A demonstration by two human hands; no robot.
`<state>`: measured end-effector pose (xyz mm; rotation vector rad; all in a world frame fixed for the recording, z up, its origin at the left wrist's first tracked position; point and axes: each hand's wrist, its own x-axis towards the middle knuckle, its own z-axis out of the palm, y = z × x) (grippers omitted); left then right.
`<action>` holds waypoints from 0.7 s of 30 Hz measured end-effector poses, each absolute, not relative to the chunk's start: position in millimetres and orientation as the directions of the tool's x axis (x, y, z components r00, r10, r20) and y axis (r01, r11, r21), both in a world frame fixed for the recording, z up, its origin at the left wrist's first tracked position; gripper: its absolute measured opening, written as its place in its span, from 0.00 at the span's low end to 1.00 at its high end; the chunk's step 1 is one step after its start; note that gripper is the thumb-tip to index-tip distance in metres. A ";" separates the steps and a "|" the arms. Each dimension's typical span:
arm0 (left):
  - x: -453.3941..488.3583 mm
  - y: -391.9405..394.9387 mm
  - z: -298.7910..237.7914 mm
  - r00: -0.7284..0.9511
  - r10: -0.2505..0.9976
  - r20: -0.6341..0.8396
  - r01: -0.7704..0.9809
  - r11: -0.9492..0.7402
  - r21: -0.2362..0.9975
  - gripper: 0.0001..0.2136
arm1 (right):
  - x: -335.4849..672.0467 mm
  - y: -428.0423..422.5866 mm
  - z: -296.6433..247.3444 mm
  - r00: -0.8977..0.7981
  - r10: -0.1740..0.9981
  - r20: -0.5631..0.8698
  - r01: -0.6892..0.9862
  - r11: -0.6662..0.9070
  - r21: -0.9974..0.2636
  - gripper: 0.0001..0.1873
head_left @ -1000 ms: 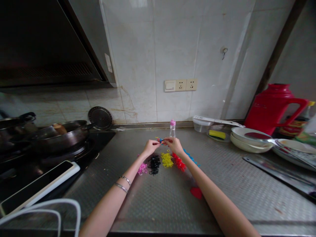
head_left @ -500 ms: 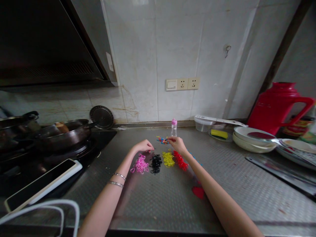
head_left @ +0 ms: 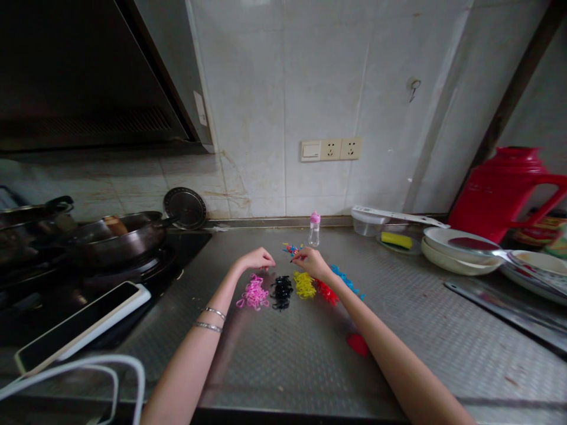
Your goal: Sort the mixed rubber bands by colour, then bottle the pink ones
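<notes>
Small rubber bands lie in piles by colour: pink [head_left: 254,293], black [head_left: 282,291], yellow [head_left: 304,285], red [head_left: 326,291] and blue [head_left: 347,280]. Behind them is a small mixed heap [head_left: 290,249] of coloured bands. My right hand [head_left: 312,262] is closed in a pinch on a black rubber band [head_left: 293,260], just in front of the heap. Above the pink pile, my left hand [head_left: 257,258] has its fingertips pressed together; whatever they hold is too small to make out. My right forearm passes over part of the red pile.
A small clear bottle with a pink cap [head_left: 314,229] stands behind the heap. At left are a pan [head_left: 128,239] on the stove and a white device [head_left: 84,327]. Bowls [head_left: 460,254], a knife [head_left: 505,313] and a red thermos [head_left: 496,192] are at right.
My right hand has moved left and slightly toward me, away from the mixed heap, with a black rubber band in its fingertips. More of the blue pile shows. My left hand has barely moved.
</notes>
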<state>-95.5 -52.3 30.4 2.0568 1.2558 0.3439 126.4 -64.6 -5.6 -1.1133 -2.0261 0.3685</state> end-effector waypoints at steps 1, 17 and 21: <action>-95.9 -51.5 29.3 0.489 0.867 -0.100 0.668 -0.298 0.682 0.15 | 122.9 -65.6 -6.0 -0.348 0.798 0.492 0.578 0.596 -0.558 0.08; -95.4 -48.8 19.5 0.469 0.881 -0.062 0.653 -0.299 0.696 0.13 | 151.3 -58.3 -4.6 -0.180 0.882 0.436 0.734 0.415 -0.537 0.14; -95.2 -48.6 18.4 0.453 0.889 -0.065 0.660 -0.286 0.694 0.13 | 161.8 -52.4 -14.5 -0.208 0.913 0.350 0.737 0.382 -0.558 0.16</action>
